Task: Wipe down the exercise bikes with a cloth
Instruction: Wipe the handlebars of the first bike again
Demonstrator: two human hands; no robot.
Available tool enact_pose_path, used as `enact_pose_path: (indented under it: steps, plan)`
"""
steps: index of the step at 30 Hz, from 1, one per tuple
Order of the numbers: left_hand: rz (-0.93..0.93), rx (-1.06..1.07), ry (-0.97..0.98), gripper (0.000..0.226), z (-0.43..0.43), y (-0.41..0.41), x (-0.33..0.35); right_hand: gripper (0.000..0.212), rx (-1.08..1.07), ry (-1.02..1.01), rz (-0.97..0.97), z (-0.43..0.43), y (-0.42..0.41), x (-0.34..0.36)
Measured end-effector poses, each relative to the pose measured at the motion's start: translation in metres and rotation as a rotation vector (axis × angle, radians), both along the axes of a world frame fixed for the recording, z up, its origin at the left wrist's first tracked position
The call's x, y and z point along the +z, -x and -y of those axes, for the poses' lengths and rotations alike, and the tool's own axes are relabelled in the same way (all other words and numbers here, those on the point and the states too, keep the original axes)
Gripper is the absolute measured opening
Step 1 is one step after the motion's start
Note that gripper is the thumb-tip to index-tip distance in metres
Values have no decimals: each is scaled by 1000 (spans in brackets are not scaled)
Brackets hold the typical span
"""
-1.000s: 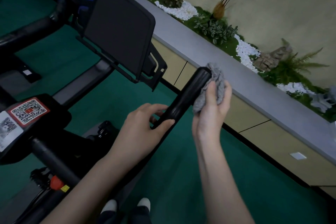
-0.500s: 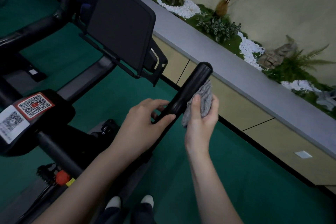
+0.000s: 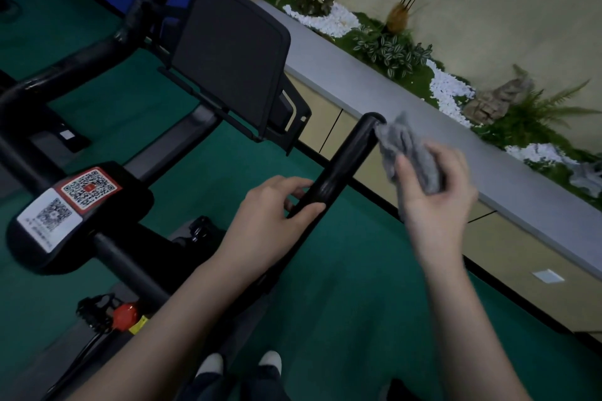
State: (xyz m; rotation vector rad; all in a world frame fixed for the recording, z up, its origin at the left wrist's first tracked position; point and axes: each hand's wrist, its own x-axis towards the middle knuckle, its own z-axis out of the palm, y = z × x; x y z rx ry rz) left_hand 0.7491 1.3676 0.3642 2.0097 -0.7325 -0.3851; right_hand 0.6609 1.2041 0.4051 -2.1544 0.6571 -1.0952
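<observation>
Head view, nearest first: my left hand [image 3: 273, 215] has thumb and fingers curled round the lower part of the black handlebar [image 3: 345, 166], I judge to steady the bike against the rubbing. Just right of it, my right hand [image 3: 433, 202] has its fingers clamped on the bunched grey cloth [image 3: 407, 153], whose corner reaches the bar's far tip; contact there I cannot tell. Beyond sits the dark screen [image 3: 231, 52], likely 1 more surface to wipe.
</observation>
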Motion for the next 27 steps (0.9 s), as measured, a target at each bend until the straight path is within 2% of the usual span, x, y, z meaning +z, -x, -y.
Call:
enact_pose_path:
  steps: [4,9,14,18,23,27]
  plan:
    - [-3,-13,-1,38,0,-2,-1,18,133,364,-117,9,-35,44]
    - [-24,0,19,36,0,-3,-5,19,451,627,-669,17,-77,75]
    - [-76,12,73,38,2,-4,-10,19,704,591,-1005,14,-101,89]
    - [-81,19,98,40,2,-4,-13,21,812,521,-1238,-1,-109,77]
    - [-85,29,107,38,3,-5,-14,21,817,582,-1336,0,-117,72]
    - [-100,9,108,37,2,-4,-13,17,695,647,-1294,14,-124,86]
